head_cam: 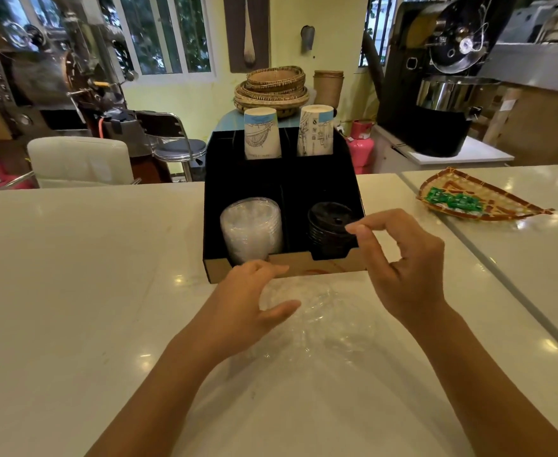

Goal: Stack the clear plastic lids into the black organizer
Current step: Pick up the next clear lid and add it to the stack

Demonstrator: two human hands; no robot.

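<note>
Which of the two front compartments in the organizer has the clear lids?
The front left compartment: its stack of clear lids is see-through. The front right compartment holds black lids.

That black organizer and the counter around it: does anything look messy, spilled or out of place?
Only the clear lids lying loose on the white counter between the hands, in front of the black organizer; its front left slot already holds a stack of clear lids. Nothing looks spilled or broken.

Loose clear lids (317,311) blurred, indistinct
</note>
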